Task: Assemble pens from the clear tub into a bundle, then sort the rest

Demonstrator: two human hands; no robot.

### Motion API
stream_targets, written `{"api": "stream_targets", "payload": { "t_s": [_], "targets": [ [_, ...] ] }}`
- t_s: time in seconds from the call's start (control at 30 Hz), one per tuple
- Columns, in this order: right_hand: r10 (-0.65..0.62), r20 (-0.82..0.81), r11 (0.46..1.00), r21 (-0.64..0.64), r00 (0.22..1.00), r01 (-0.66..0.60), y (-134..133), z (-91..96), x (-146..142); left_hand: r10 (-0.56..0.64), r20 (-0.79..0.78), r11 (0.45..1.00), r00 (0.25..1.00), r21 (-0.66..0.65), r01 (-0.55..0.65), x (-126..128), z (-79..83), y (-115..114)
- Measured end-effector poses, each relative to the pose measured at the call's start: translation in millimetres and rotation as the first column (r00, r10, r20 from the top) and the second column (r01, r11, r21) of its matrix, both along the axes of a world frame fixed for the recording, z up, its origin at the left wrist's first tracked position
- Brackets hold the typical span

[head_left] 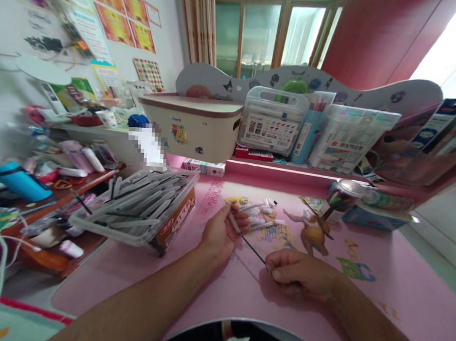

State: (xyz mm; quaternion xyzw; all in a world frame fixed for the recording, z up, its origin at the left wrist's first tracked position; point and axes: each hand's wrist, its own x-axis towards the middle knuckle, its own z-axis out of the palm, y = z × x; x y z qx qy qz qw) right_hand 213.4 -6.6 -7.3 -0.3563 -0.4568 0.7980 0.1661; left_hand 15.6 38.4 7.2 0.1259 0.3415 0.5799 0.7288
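Observation:
My left hand is closed around a whitish pen barrel over the pink desk. A thin black pen refill runs from the lower end of that barrel to my right hand. The right fingers pinch the refill's other end, which they hide. How far the refill sits inside the barrel I cannot tell. Just beyond my left fingers, several clear pen parts lie in a loose pile. To the left stands a clear plastic box heaped with whitish pen barrels, some dark rods among them.
A lidded cream bin, a marker case and another clear case stand on the raised shelf behind. At the right is a jar beside a blue box. A cluttered wooden shelf borders the left side.

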Motion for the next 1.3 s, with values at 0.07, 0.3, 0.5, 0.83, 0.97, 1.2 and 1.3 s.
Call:
{"api": "stream_targets", "payload": {
  "t_s": [0.07, 0.3, 0.5, 0.83, 0.97, 1.2, 1.3],
  "targets": [
    [0.03, -0.014, 1.0, 0.0, 0.999, -0.03, 0.2, -1.0, 3.6, 0.055, 0.02, 0.998, 0.998, -0.044, -0.055, -2.4, 0.9, 2.8],
    [-0.091, -0.08, 0.995, -0.05, 0.993, 0.087, 2.4, -0.5, 3.6, 0.034, -0.015, 0.999, 0.999, -0.002, -0.034, -5.2, 1.0, 1.9],
    [-0.253, -0.084, 0.967, 0.005, 0.964, 0.254, 1.8, 2.0, -14.2, -0.391, -0.213, 0.897, 0.896, 0.132, 0.423, 12.8, -7.6, -23.5],
    [-0.489, 0.016, 0.769, 0.479, 0.872, 0.422, -0.7, 5.5, -25.4, -0.337, -0.274, 0.93, 0.901, 0.053, 0.364, 12.1, -10.3, -24.3],
    [-0.63, 0.059, 0.531, 0.761, 0.775, 0.373, -0.7, 8.0, -25.4, -0.355, -0.168, 0.924, 0.92, 0.084, 0.372, 13.8, -2.8, -29.4],
    [-0.703, 0.008, 0.193, 0.965, 0.711, 0.18, -13.2, 1.9, -31.1, -0.519, -0.009, 0.847, 0.855, -0.141, 0.513, 21.6, -8.6, -40.7],
    [-0.679, -0.006, 0.047, 0.998, 0.734, 0.052, -17.9, -1.7, -32.7, -0.483, 0.063, 0.835, 0.873, -0.268, 0.481, 28.0, -9.0, -44.4]
  ]
}}
